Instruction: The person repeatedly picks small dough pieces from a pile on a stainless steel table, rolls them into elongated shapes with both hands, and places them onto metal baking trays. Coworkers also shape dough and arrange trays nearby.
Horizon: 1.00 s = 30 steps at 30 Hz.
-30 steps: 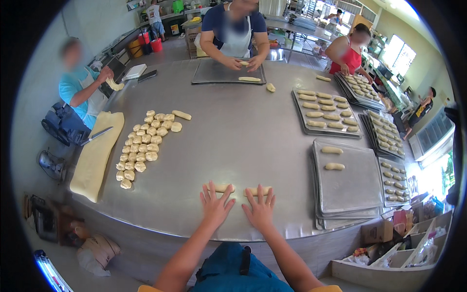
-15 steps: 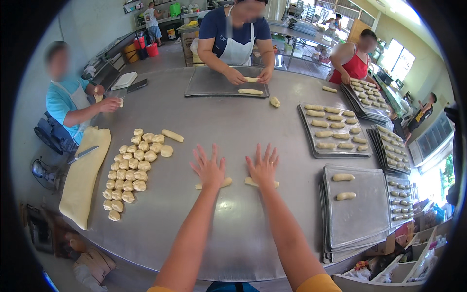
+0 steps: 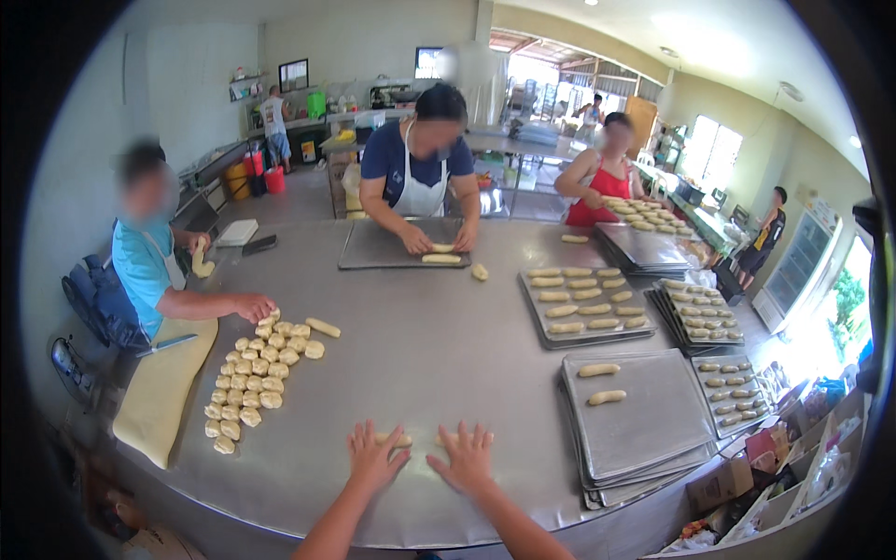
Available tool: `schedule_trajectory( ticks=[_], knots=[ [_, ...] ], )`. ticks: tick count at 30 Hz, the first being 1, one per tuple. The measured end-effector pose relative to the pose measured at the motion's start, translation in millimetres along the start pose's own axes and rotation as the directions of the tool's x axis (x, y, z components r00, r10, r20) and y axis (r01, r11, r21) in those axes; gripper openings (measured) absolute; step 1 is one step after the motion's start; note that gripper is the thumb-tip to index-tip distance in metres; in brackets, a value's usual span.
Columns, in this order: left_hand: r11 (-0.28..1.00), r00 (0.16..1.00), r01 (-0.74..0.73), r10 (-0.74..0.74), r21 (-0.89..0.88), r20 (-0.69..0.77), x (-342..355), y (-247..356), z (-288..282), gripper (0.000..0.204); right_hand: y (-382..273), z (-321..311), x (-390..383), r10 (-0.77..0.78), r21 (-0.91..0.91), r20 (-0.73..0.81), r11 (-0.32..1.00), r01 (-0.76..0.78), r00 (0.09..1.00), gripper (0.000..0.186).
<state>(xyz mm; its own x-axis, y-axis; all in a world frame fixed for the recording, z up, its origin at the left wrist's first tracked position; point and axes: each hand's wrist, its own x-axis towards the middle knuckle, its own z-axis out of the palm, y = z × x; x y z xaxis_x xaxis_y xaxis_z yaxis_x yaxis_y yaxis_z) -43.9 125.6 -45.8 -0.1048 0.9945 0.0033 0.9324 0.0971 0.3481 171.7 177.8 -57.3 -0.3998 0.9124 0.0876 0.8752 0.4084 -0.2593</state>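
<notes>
My left hand [image 3: 372,457] lies palm down with its fingers spread over a short dough roll [image 3: 403,441], whose right end sticks out past the fingers. Beside it, my right hand [image 3: 466,461] rests flat on a second dough roll [image 3: 488,438], mostly covered by the fingers. Both rolls lie on the metal table [image 3: 411,364]. To the left is a cluster of pale dough balls [image 3: 252,383], with one longer dough roll [image 3: 324,328] at its far right.
At right, two dough rolls lie on the top tray [image 3: 635,439] of a stack; behind it is a tray [image 3: 546,338] full of rolls. A dough sheet [image 3: 163,401] with a knife [image 3: 168,344] lies at left. Three co-workers stand around the table; one's hand [image 3: 257,308] touches the dough balls.
My view has tilted up. My hands have drawn back toward me over the rolls. The left co-worker has reached to the dough balls; the one in red now holds up a filled tray.
</notes>
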Motion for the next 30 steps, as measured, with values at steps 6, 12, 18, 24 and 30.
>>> schedule_trajectory(
  ticks=[6,12,18,24,30],
  knots=[
    [0.998,1.0,0.024,-0.025,-0.059,-0.011,-68.2,5.8,3.1,0.068,-2.6,9.7,-74.6,-0.093,0.011,-0.08,0.996,0.094,0.993,0.075],
    [0.993,0.994,0.111,-0.112,-0.034,-0.016,-80.2,15.7,8.4,0.06,-2.3,-8.6,-86.3,-0.045,0.164,0.039,0.986,0.038,0.998,0.072],
    [0.968,0.994,0.023,-0.049,-0.249,-0.101,-51.8,17.7,16.4,0.053,0.0,-14.3,-76.7,0.0,0.493,-0.036,0.87,0.017,0.999,0.068],
    [0.995,0.992,-0.048,0.038,-0.085,-0.123,-26.7,29.3,33.1,0.054,-6.6,21.5,-50.2,-0.061,0.075,-0.102,0.995,0.069,0.993,0.067],
    [1.0,0.995,-0.001,0.002,0.009,-0.098,5.0,25.8,28.9,0.059,-0.5,27.4,2.4,-0.003,0.059,-0.149,0.998,0.012,0.989,0.063]
  ],
)
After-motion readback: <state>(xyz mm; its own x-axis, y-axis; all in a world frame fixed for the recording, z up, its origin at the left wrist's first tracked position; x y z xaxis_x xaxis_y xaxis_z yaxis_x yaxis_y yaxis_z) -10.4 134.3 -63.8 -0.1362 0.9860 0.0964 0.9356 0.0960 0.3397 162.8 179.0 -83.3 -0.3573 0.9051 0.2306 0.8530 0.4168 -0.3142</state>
